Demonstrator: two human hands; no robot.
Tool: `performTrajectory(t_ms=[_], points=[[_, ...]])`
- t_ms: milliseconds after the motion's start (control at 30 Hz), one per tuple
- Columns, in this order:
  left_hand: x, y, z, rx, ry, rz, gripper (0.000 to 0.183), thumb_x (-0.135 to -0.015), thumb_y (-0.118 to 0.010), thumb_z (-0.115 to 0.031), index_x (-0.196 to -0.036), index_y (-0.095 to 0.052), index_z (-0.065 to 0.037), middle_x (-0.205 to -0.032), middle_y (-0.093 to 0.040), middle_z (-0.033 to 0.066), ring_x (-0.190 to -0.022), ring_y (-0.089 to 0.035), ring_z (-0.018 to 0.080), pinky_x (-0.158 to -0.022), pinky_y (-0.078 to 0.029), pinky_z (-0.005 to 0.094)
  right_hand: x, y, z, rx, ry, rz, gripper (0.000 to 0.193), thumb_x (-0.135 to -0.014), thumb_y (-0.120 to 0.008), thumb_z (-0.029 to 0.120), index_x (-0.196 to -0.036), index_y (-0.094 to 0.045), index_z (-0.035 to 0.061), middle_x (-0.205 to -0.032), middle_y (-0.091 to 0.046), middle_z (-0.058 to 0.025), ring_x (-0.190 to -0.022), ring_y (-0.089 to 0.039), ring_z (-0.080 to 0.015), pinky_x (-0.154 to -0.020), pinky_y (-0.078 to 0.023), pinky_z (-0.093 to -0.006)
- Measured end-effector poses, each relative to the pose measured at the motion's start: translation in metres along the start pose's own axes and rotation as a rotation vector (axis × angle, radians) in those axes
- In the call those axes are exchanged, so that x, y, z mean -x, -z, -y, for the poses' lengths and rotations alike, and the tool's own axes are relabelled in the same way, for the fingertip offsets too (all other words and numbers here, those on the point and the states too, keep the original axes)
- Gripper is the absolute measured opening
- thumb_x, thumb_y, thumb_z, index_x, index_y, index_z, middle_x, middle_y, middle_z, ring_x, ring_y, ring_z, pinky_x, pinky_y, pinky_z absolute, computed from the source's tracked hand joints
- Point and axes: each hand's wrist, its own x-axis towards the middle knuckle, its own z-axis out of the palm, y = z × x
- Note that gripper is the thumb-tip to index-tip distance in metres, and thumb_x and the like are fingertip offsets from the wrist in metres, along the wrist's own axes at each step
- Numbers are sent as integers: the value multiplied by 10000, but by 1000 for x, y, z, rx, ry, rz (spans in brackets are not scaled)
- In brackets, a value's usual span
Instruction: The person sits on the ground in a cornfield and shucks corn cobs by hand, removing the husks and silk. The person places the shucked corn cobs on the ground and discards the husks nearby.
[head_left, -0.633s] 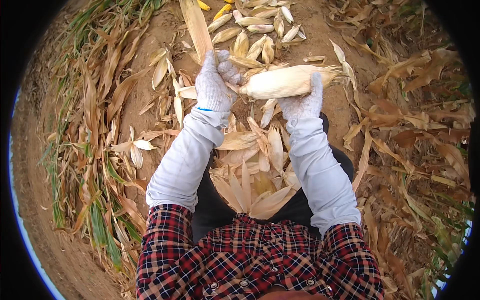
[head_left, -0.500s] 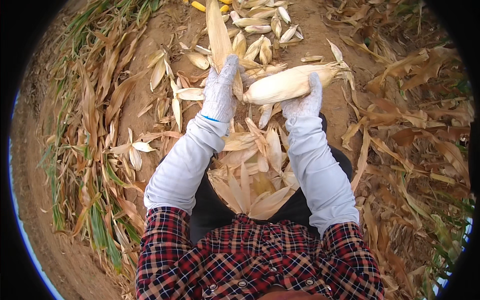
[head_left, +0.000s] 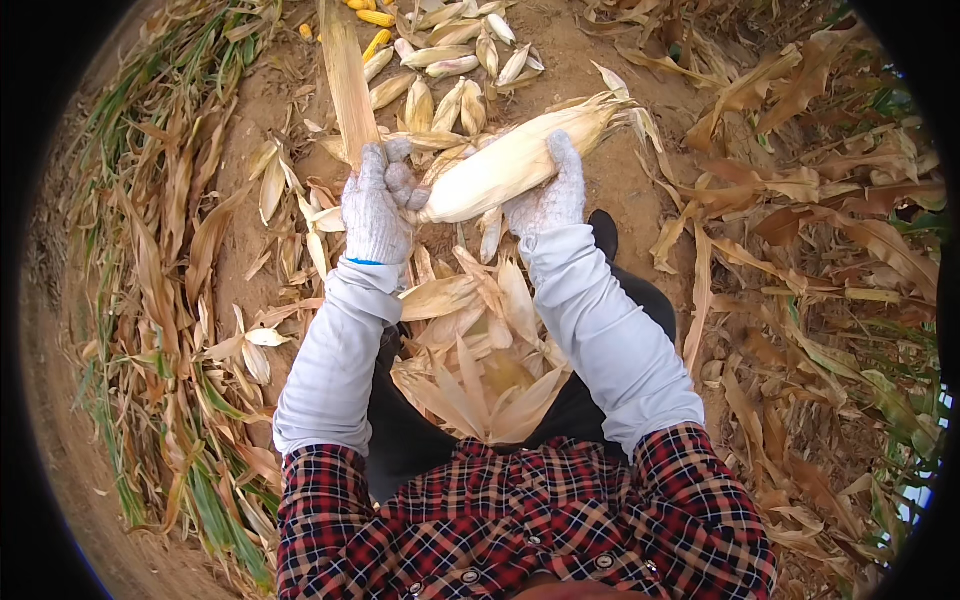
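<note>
My right hand (head_left: 552, 196), in a whitish knit glove, grips an ear of corn (head_left: 495, 174) still wrapped in pale dry husk. The ear lies slantwise, its ragged tuft of husk ends pointing up and to the right. A long tan husk leaf (head_left: 346, 88) stands up out of my left hand (head_left: 378, 210), which is gloved too and closed round the leaf's lower part. The curled left fingers sit right beside the ear's lower left end; whether they pinch it cannot be made out.
Peeled husks (head_left: 480, 385) are heaped between my legs. Beyond my hands lie several husked-over ears (head_left: 450, 105) and a few bare yellow cobs (head_left: 375, 18). Dry corn stalks and leaves cover the ground at left (head_left: 170, 260) and right (head_left: 830, 240).
My left fingers have curled in toward the ear's lower left end, and the two hands are closer together. The whole scene has shifted somewhat leftward in view.
</note>
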Motion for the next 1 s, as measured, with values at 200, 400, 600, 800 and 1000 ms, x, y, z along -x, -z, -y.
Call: performTrajectory(t_ms=[200, 400, 600, 800, 1000], points=[[6, -4, 2, -108, -11, 27, 421, -1107, -549, -427, -1082, -683, -28, -678, -501, -40, -544, -442, 106, -538, -444, 280, 8, -9, 0, 137, 26, -8, 820, -928, -727, 594, -1457, -463, 26, -1337, -607, -215, -1195, -629, -414, -1081, -513, -603], [18, 1, 17, -452, -600, 146, 208, -1074, -549, -160, -1138, -689, -19, -925, -712, 47, -723, -620, 112, -678, -524, 260, -1, 1, -16, 118, -17, 51, 689, -1001, -691, 493, -1476, -458, 51, -1367, -608, -210, -1272, -603, -398, -1104, -510, -594], [31, 2, 47, -416, -504, 97, 263, -1066, -588, -150, -1282, -639, -10, -945, -702, 59, -768, -673, 191, -737, -559, 289, -8, 8, -22, 148, 24, -133, 581, -969, -747, 342, -1430, -524, 66, -1316, -635, -182, -1199, -635, -353, -1050, -542, -545], [33, -29, 10, 154, 41, 98, 395, -1099, -537, -474, -1008, -625, -100, -624, -408, -43, -512, -386, 121, -482, -380, 310, 2, -3, -6, 191, 7, -198, 621, -897, -809, 334, -1399, -567, 59, -1221, -680, -128, -1099, -679, -297, -1010, -577, -468], [22, -15, -1, 327, 261, 293, 405, -1090, -534, -503, -967, -597, -122, -629, -395, -59, -503, -357, 112, -472, -321, 293, 0, -1, -3, 165, -14, -96, 617, -881, -805, 336, -1376, -563, 58, -1214, -669, -136, -1114, -664, -310, -1027, -563, -489]])
